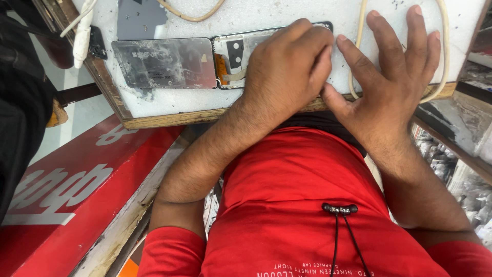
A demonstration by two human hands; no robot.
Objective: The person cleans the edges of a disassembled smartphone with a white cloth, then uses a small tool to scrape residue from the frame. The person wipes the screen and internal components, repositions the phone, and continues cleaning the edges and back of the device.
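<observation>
Phone chassis (233,56) — opened, its inner frame exposed, lay flat on the white foam work mat (174,100), touching end to end the detached grey display panel (164,62) on its left. My left hand (287,66) rested over the chassis's right half with fingers curled down onto it, pressing rather than gripping; whether a fingertip caught an edge underneath I could not tell. My right hand (394,77) lay just beside it, palm down on the mat, fingers spread wide and holding nothing, its thumb touching the left hand. A cream cable (356,48) ran under the right hand. To do this well, I judged, pressure wanted to be even and straight down, the spread hand steadying the mat — no twisting of the thin frame. Containers: open shelves (451,159) at the right, holding what looked like clear plastic packets, contents too blurred to name.
</observation>
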